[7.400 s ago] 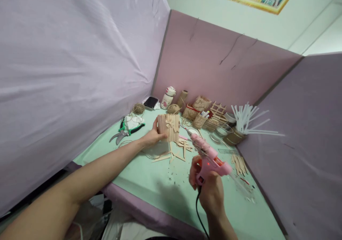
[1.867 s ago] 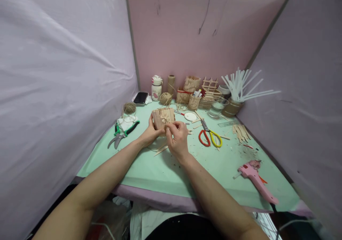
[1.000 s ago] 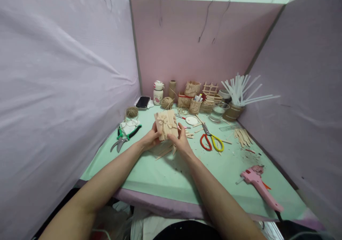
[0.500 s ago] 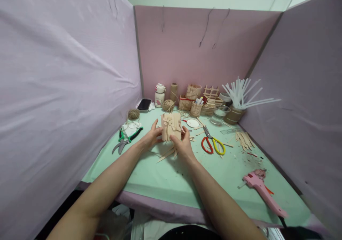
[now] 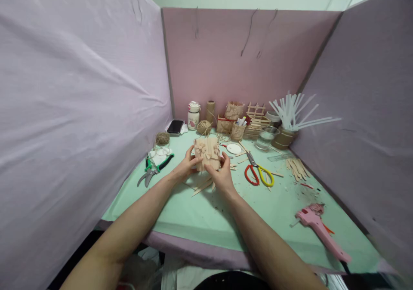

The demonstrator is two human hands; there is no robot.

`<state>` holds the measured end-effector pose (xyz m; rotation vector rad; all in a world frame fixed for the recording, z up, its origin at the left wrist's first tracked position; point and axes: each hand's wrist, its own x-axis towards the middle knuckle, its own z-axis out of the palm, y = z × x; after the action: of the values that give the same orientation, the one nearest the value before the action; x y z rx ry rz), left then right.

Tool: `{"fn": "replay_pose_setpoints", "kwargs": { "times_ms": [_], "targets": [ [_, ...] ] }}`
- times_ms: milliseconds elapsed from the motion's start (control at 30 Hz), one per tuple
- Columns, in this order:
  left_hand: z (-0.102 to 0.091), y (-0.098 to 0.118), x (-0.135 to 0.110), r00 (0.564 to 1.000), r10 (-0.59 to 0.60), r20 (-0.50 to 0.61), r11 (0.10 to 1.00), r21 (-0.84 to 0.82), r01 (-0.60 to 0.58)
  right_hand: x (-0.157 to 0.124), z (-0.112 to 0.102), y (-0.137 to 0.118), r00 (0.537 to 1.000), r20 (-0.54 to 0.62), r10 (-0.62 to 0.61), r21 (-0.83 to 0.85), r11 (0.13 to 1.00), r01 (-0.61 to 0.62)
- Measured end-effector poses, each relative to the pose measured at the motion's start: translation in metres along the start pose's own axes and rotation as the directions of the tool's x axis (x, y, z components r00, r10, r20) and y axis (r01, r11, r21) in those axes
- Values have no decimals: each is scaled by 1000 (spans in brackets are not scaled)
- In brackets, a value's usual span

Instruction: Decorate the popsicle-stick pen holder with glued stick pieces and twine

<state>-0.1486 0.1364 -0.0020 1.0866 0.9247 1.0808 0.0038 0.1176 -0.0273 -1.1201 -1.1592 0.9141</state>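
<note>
A pale wooden holder (image 5: 208, 151) with raised flower shapes on its face is held up over the middle of the table. My left hand (image 5: 189, 164) grips its left side, the thumb across the lower front. On the lower right, my right hand (image 5: 222, 174) holds it with thumb in front and fingers round the side. The fingers behind it are partly hidden. Thin wooden strips (image 5: 202, 187) lie on the cloth below. Scissors (image 5: 258, 169) with one red and one yellow handle lie to the right of my right hand.
Green-handled pruning shears (image 5: 156, 168) lie at left. A pink glue gun (image 5: 322, 232) rests at front right. Along the back stand a white bottle (image 5: 193, 115), a twine ball (image 5: 204, 127), a glass bowl (image 5: 267, 137) and a pot of white glue sticks (image 5: 284, 138). Fabric walls enclose the table.
The wooden holder has turned a little in my hands, so its flowers sit further left and more of its side faces me. My left thumb has come onto its front.
</note>
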Motion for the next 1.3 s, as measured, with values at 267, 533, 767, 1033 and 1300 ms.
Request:
{"fn": "replay_pose_setpoints", "kwargs": {
  "times_ms": [267,533,767,1033,1300],
  "targets": [
    [-4,-2,-3,990,95,104,961,249,-118,5,-6,-12,983,-118,140,279,955,-102],
    [-6,16,-13,942,-81,327,916,396,-59,7,-9,-11,983,-94,159,392,913,-110],
    [-5,19,-16,913,-122,391,842,528,-114,10,-6,-2,988,-74,132,446,891,-86],
    [-4,21,-16,971,67,231,826,532,-183,9,-9,-8,985,-90,145,428,899,-93],
    [-9,16,-17,547,770,327,158,734,-661,7,-7,-11,983,-104,151,410,907,-96]
  ]
}}
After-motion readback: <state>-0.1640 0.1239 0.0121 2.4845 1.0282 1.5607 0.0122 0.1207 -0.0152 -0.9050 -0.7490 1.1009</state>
